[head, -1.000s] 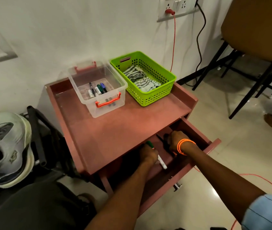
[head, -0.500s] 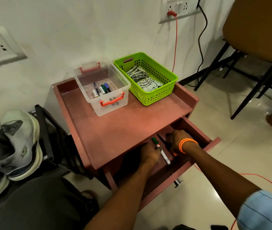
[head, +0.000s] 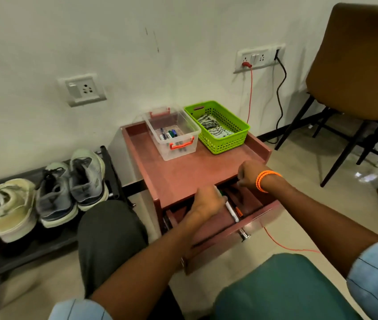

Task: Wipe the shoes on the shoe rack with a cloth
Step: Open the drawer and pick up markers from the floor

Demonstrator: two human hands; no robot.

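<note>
Both forearms reaching forward, sleeves pushed up near the elbows. Left hand (head: 208, 200) blurred, back up, fingers curled downward; grip unclear. Right hand (head: 248, 174) higher and further forward, fingers curled into a loose fist, knuckles up; contents, if any, hidden. Orange band around right wrist. Hands near, not touching.

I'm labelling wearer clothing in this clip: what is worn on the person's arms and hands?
Both forearms are bare, with light blue, thinly dark-striped sleeves pushed up. The right hand has a coiled orange wristband at its wrist; the left hand is bare, with no glove, ring or watch visible.
</note>
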